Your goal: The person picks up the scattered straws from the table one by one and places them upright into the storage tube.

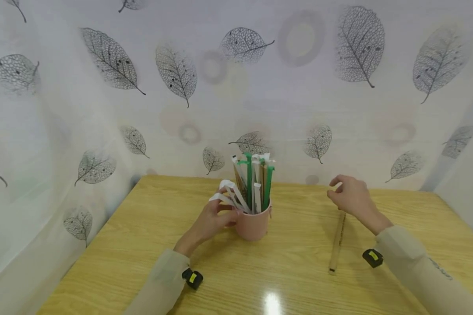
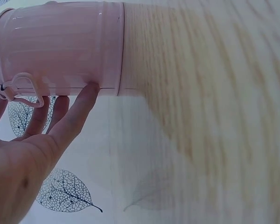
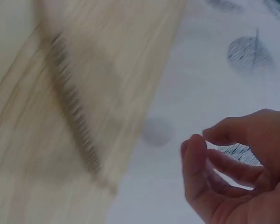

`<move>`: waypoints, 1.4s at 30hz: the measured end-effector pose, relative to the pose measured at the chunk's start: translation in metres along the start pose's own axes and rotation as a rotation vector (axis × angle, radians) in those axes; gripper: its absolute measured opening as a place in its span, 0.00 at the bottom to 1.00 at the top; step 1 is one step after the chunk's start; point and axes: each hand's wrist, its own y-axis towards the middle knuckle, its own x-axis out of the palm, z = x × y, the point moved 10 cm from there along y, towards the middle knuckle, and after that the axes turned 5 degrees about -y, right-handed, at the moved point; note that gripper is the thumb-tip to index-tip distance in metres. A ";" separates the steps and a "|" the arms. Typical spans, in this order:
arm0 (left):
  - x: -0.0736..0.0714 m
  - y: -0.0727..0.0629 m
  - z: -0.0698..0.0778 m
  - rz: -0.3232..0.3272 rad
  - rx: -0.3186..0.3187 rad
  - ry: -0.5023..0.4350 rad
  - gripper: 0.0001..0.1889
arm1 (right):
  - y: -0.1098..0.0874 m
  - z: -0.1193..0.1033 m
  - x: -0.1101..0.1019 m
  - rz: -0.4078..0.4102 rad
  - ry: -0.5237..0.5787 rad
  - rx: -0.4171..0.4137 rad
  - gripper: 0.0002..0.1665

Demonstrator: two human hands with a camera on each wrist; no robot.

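Observation:
On the table stands a pink bucket (image 1: 252,226) with a small wire handle, packed with long wrapped sticks (image 1: 256,183) in white, brown and green. My left hand (image 1: 210,221) holds the bucket from its left side, thumb on its wall and the other fingers reaching behind it. In the left wrist view the thumb tip presses near the bucket's base (image 2: 84,46). My right hand (image 1: 351,197) hovers with fingers loosely bent and nothing between them. Below it a long thin stick (image 1: 337,245) with dark print lies on the table, one end hidden behind the hand.
The yellow wood-grain table (image 1: 161,210) ends at a pale leaf-print cloth (image 1: 291,96) behind and at the sides. White wrapper ends (image 1: 220,197) lean out over the bucket's left rim, close to the left fingers.

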 end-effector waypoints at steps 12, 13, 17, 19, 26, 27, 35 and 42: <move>0.002 -0.001 -0.003 -0.027 0.005 -0.008 0.34 | -0.008 0.072 0.025 -0.209 -0.092 0.144 0.41; 0.002 -0.001 -0.003 -0.028 0.007 -0.014 0.34 | -0.008 0.072 0.026 -0.216 -0.101 0.146 0.42; 0.004 -0.001 -0.003 -0.023 0.013 -0.030 0.33 | -0.008 0.074 0.029 -0.213 -0.093 0.155 0.42; 0.004 0.000 -0.002 -0.015 0.017 -0.037 0.33 | -0.007 0.074 0.029 -0.199 -0.082 0.153 0.41; 0.003 0.000 0.002 -0.009 0.024 -0.018 0.32 | -0.004 0.072 0.030 -0.173 -0.031 0.158 0.40; 0.003 0.000 0.002 -0.011 0.021 -0.017 0.32 | -0.004 0.072 0.031 -0.171 -0.042 0.159 0.40; 0.004 0.001 0.002 -0.024 0.020 -0.003 0.32 | -0.008 0.074 0.032 -0.158 0.014 0.179 0.40; 0.000 0.000 0.000 -0.004 0.010 -0.009 0.34 | -0.007 0.058 0.012 -0.059 0.252 0.145 0.36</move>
